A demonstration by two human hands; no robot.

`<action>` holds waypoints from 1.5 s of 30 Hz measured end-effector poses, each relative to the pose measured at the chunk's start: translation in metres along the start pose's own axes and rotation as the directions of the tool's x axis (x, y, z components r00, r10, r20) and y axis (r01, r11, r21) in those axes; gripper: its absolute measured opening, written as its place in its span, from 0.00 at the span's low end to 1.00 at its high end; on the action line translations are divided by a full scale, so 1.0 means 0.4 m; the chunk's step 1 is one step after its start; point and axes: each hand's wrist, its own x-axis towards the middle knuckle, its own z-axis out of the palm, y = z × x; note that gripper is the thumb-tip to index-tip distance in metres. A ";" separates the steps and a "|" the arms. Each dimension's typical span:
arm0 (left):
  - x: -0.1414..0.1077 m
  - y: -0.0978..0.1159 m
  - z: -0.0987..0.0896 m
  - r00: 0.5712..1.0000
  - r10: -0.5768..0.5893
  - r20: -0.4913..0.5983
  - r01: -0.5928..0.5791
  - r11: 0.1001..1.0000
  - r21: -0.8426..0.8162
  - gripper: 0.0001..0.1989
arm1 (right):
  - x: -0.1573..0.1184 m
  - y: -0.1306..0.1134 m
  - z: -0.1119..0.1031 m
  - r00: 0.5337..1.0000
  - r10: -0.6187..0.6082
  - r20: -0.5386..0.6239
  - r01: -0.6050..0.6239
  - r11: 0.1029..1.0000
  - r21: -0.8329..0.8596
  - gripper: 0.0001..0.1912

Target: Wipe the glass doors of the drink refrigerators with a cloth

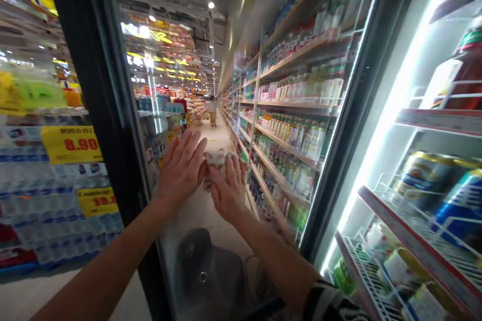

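In front of me is a glass cooler door (98, 85) with a black frame, swung open. My right hand (229, 193) presses a pale, patterned cloth (216, 157) against the glass, its fingers spread over the cloth. My left hand (183, 168) lies just left of the cloth, fingers stretched out against the pane, its thumb side close to the cloth's edge. Part of the cloth is hidden under the right fingers.
Right of the door, lit cooler shelves (417, 251) hold cans and bottles. Left stand packed water bottles with yellow price signs (71, 144). Through the glass show bottle shelves (293, 105), a person (213, 110) far down the aisle, and a dark grey object (209, 271) low down.
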 end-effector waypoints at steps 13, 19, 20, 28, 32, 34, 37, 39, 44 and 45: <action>-0.206 0.077 0.029 0.993 -0.121 -0.014 0.121 0.992 0.036 0.37 | -0.186 0.114 -0.034 0.975 0.218 -0.044 -0.222 0.968 -0.115 0.27; -0.206 0.068 0.046 0.991 -0.132 -0.012 0.132 0.991 0.024 0.36 | -0.198 0.135 -0.044 0.993 0.117 -0.018 -0.118 0.982 -0.148 0.26; -0.208 0.072 0.050 0.989 -0.146 -0.007 0.146 0.989 0.025 0.36 | -0.201 0.167 -0.055 0.982 0.179 -0.061 -0.187 0.968 -0.170 0.27; -0.208 0.088 0.055 0.984 -0.180 -0.006 0.180 0.984 0.017 0.37 | -0.243 0.099 -0.037 0.993 0.071 0.096 -0.069 0.997 -0.024 0.24; -0.211 0.083 0.050 0.986 -0.164 -0.003 0.165 0.986 0.013 0.37 | -0.262 0.226 -0.071 0.966 0.257 0.008 -0.253 0.958 -0.134 0.22; -0.214 0.084 0.049 0.985 -0.175 0.007 0.175 0.985 -0.006 0.37 | -0.249 0.290 -0.089 0.870 0.470 -0.145 -0.491 0.853 -0.178 0.25; -0.216 0.085 0.051 0.982 -0.190 0.007 0.190 0.981 -0.047 0.37 | -0.227 0.256 -0.076 0.851 0.499 -0.165 -0.522 0.840 -0.147 0.26; -0.217 0.083 0.052 0.983 -0.182 -0.015 0.181 0.983 -0.044 0.36 | -0.224 0.177 -0.051 0.953 0.302 -0.018 -0.303 0.948 -0.099 0.26; -0.216 0.075 0.052 0.986 -0.166 -0.013 0.166 0.986 0.004 0.37 | -0.237 0.197 -0.056 0.991 0.095 0.098 -0.089 0.994 -0.062 0.24; -0.216 0.075 0.052 0.986 -0.168 -0.009 0.168 0.986 0.005 0.37 | -0.234 0.249 -0.071 0.980 0.196 0.035 -0.192 0.977 -0.094 0.23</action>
